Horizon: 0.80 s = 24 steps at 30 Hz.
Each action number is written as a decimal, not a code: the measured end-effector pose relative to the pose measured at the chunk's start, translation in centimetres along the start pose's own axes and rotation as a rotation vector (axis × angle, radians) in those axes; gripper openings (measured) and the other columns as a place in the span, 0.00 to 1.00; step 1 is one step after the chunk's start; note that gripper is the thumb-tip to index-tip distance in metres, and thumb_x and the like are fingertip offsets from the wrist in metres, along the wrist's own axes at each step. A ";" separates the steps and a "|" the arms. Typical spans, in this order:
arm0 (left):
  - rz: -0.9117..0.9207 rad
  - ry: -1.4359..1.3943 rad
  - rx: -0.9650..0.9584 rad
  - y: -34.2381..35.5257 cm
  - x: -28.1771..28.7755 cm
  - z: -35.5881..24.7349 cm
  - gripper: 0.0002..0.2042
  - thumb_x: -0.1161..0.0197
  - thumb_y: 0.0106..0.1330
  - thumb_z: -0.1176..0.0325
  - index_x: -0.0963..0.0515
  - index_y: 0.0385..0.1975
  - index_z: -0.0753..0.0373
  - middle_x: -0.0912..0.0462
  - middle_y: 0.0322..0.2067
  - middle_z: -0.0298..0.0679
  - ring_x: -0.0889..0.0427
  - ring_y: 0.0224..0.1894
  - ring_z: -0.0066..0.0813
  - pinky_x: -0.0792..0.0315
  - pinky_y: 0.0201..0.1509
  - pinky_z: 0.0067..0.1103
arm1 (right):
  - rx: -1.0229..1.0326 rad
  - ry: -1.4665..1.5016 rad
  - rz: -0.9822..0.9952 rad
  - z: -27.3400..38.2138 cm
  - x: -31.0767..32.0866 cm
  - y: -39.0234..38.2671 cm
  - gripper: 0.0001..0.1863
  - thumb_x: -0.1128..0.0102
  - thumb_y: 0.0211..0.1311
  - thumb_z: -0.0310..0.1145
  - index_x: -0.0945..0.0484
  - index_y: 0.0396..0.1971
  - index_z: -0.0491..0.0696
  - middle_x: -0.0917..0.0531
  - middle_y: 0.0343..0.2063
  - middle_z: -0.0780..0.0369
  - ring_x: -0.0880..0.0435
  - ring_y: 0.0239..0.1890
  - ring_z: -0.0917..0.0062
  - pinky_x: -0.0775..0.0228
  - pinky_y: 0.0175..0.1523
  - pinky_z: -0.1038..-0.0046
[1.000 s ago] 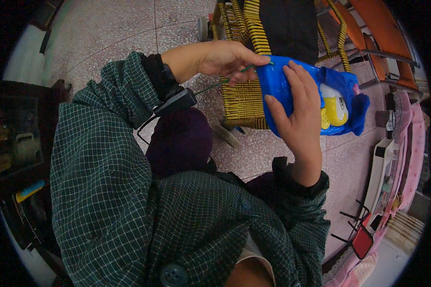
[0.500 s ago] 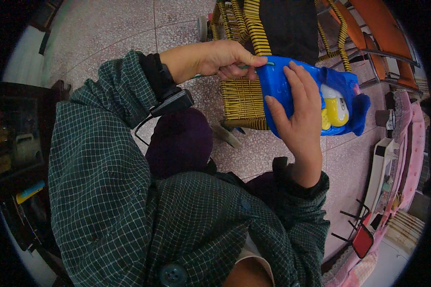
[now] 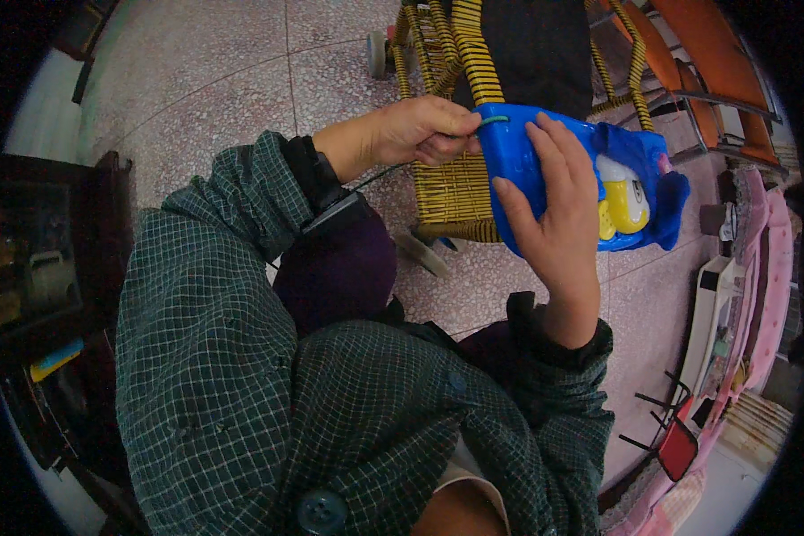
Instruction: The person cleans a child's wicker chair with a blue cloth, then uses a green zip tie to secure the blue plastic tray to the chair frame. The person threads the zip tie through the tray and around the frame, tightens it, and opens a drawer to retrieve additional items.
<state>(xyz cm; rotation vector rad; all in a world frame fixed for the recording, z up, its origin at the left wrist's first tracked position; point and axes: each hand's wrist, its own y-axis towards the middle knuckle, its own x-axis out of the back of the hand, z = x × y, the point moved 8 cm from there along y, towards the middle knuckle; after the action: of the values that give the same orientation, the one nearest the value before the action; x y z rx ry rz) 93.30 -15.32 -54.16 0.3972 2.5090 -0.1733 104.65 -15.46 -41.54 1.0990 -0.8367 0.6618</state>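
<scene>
My left hand is closed in a pinch at the near left corner of a blue plastic tray. From its fingertips a thin green cord runs into the tray's edge, and a dark strand trails back toward my wrist. My right hand lies on the tray with fingers stretched and thumb apart, holding nothing between them. Beside it, a yellow-and-white moulded toy figure is set in the tray. The tray sits against a yellow-and-black woven stroller; the cord's underside path is hidden.
The stroller's wheel stands on the speckled floor. Orange chairs are at the far right. A red stool and a pink cloth lie to the right. A dark cabinet is at the left.
My left hand has drawn slightly back to the left, and more of the green cord shows at the tray's edge. My left forearm and sleeve have shifted right. My right hand stays nearly still.
</scene>
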 end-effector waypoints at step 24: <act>0.129 -0.037 -0.132 0.1 0.5 0.7 0.17 0.43 0.57 0.57 0.26 0.34 0.68 0.39 0.13 0.26 0.43 0.16 0.14 0.49 0.18 0.13 | -0.020 0.004 0.021 0.0 -0.2 0.2 0.28 0.38 0.44 0.35 0.32 0.47 0.41 0.31 0.51 0.52 0.34 0.53 0.57 0.44 0.57 0.62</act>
<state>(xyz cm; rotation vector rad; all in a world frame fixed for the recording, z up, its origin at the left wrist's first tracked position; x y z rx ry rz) 93.36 -15.22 -54.99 0.4946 2.4327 0.0348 104.45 -15.39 -41.59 1.0721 -0.8512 0.6721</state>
